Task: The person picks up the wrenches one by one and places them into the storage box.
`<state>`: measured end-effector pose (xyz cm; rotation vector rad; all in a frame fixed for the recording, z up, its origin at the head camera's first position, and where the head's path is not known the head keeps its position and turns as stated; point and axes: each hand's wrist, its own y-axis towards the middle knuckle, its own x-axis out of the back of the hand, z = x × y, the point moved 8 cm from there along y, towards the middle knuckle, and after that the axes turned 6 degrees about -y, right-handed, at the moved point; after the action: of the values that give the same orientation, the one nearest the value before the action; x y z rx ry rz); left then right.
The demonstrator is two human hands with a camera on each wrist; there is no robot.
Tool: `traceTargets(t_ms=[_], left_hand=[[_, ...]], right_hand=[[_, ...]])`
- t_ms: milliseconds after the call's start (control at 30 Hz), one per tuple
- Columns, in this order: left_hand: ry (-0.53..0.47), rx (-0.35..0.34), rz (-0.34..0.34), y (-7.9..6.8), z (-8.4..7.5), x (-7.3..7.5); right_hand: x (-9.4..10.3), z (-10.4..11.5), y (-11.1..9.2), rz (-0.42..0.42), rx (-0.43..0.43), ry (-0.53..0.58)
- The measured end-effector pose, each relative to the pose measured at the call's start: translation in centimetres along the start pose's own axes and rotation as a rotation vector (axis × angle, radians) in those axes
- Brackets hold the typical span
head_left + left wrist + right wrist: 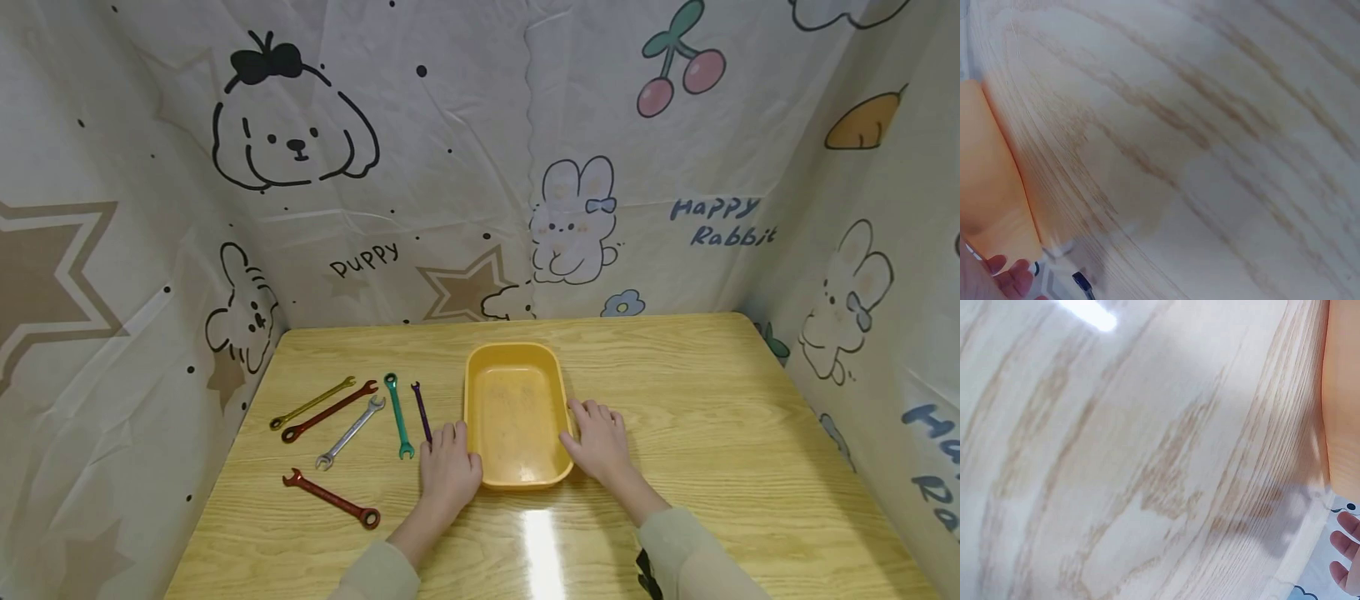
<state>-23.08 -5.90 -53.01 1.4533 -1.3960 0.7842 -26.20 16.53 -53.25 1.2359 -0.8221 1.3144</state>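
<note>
A yellow plastic tray (pixel 519 485) lies on the table with nothing in it. Along its left side is my left hand (pixel 448 471), thumb by the wall and fingers loosely bent. On the opposite side my right hand (pixel 600 442) has its thumb at the rim and its fingers spread. Both wrist views show a tray wall (pixel 991 169) with fingertips (pixel 1344 547) near its end, not closed round it. Just beyond the left fingers lies a small purple wrench (pixel 422 410), its near end hidden by that hand. A teal wrench (pixel 398 417) lies left of it.
Farther left on the wooden table (pixel 690 400) are a yellow wrench (pixel 311 403), a dark red wrench (pixel 330 412) and a silver wrench (pixel 350 433). Another red wrench (pixel 330 500) lies nearer. Printed cloth (pixel 450 167) stands behind the table and at both sides.
</note>
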Motion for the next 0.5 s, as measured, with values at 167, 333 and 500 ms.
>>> traceTargets(t_ms=[167, 333, 500], left_hand=[[0.012, -0.007, -0.008, -0.30, -0.02, -0.03], [0.007, -0.007, -0.011, -0.49, -0.13, 0.05], [0.002, -0.004, -0.004, -0.85, -0.24, 0.07]], right_hand=[[0.28, 0.12, -0.24, -0.021, 0.006, 0.013], [0.27, 0.10, -0.46, -0.033, 0.004, 0.032], [0.05, -0.04, -0.81, -0.018, -0.010, 0.042]])
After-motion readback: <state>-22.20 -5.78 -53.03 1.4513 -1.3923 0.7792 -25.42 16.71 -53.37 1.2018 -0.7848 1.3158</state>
